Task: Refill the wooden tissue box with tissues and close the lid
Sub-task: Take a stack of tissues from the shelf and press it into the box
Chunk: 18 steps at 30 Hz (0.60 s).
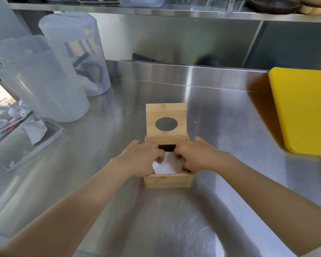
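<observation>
Wooden tissue box (170,181) is set at centre of the steel bench (220,112), just below mid-frame. Its lid (166,121) is stood open and upright at the box's 12 o'clock edge, with the oval slot (166,123) faced toward the camera. White tissues (167,165) are seen inside the box, between both hands.

Left hand (141,157) is placed over the box's 9 o'clock side, fingers curled down and pressed into the tissues; a fold of tissue appears pinched under the fingertips. Right hand (195,154) is placed over the 3 o'clock side, fingers bent inward and pushed onto the tissues. The exact grip cannot be told, since the fingertips are hidden.

Yellow cutting board (304,110) is laid at 3 o'clock, well apart from the box. Two translucent plastic pitchers (44,80) are stood at 10 o'clock. A clear acrylic tray (22,145) holding a crumpled white tissue is seen at 9 o'clock. A steel shelf (156,10) is run along 12 o'clock.
</observation>
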Each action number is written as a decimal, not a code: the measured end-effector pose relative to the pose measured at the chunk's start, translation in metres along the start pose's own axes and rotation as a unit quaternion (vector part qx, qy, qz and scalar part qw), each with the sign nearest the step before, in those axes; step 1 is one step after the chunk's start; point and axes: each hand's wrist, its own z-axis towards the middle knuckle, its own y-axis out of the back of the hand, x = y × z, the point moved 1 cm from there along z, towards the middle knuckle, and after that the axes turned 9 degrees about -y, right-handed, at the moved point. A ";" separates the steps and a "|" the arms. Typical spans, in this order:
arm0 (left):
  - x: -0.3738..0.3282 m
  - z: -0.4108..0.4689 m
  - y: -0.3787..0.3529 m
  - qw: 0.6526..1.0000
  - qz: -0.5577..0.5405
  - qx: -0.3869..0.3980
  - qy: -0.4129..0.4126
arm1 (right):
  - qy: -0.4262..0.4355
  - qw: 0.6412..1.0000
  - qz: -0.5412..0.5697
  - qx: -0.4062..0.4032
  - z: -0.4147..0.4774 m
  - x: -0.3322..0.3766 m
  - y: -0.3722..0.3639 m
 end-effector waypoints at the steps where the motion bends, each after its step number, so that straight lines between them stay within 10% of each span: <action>1: 0.002 -0.002 0.000 1.000 -0.019 0.003 -0.002 | 0.001 1.000 0.019 0.005 -0.001 -0.002 0.000; 5: 0.006 -0.017 0.011 0.965 -0.239 -0.108 -0.003 | 0.010 0.978 0.188 -0.092 -0.010 -0.015 0.008; 9: 0.012 -0.024 0.008 0.848 -0.377 -0.359 0.099 | -0.102 0.817 0.505 -0.258 -0.021 -0.032 0.019; 12: 0.017 -0.017 -0.001 0.785 -0.454 -0.378 0.188 | -0.172 0.714 0.657 -0.170 -0.012 -0.043 0.007; 18: 0.009 -0.007 -0.013 0.734 -0.564 -0.298 0.232 | -0.178 0.634 0.753 -0.014 -0.003 -0.038 -0.012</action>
